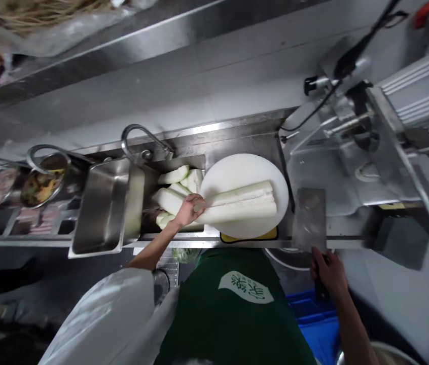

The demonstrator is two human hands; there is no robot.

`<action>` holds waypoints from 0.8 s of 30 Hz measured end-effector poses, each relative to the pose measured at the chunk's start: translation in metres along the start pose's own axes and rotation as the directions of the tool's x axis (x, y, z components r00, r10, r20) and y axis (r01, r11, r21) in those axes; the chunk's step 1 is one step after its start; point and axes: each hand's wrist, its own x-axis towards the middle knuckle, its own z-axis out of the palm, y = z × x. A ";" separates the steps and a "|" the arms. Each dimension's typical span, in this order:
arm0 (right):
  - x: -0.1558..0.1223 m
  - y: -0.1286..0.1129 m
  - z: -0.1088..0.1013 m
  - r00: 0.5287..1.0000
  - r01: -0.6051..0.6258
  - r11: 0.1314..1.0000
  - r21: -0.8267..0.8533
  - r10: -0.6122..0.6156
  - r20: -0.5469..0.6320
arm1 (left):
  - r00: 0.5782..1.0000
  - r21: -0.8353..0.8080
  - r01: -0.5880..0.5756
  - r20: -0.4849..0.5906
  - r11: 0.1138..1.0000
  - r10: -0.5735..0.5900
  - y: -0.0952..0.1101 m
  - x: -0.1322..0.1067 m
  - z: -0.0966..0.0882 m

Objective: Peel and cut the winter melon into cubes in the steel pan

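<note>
A long, pale, peeled piece of winter melon (237, 208) lies across the round white cutting board (237, 170), its spongy white inner side partly showing. My left hand (190, 210) is closed on the melon's left end, near the board's left rim. My right hand (328, 271) grips the dark handle of a cleaver (309, 215), off to the right of the board. The wide blade points away from me, apart from the melon. More pale green melon pieces (176, 175) are piled in the sink (195, 161) left of the board.
An empty steel pan (102, 205) stands left of the sink, below a curved faucet (138, 129). Round pots of food (45, 182) are farther left. A metal slicing machine (366, 121) occupies the right side. Blue crates (313, 319) are below the counter.
</note>
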 end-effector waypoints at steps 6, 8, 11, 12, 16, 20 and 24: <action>0.058 -0.018 0.001 0.977 0.005 0.979 0.202 -0.048 0.208 | 0.980 -0.013 -0.136 -0.145 0.991 0.133 0.100 0.050 0.060; 0.076 -0.022 0.005 0.966 0.030 0.975 0.219 -0.085 0.244 | 0.977 -0.016 -0.195 -0.088 0.981 0.193 0.123 0.070 0.081; 0.098 -0.027 0.011 0.947 0.067 0.972 0.226 -0.133 0.293 | 0.979 0.017 -0.204 -0.007 0.979 0.204 0.139 0.091 0.104; 0.104 -0.028 0.013 0.942 0.074 0.972 0.222 -0.142 0.304 | 0.981 0.033 -0.192 0.013 0.981 0.191 0.140 0.094 0.109; 0.120 -0.032 0.018 0.923 0.080 0.968 0.239 -0.162 0.349 | 0.986 0.074 -0.161 0.046 0.984 0.158 0.138 0.092 0.117; 0.127 -0.034 0.022 0.899 0.053 0.952 0.301 -0.177 0.400 | 0.987 0.082 -0.162 0.039 0.983 0.159 0.140 0.087 0.119; 0.121 -0.032 0.026 0.916 0.032 0.948 0.316 -0.155 0.371 | 0.992 0.105 -0.108 0.082 0.989 0.099 0.135 0.088 0.104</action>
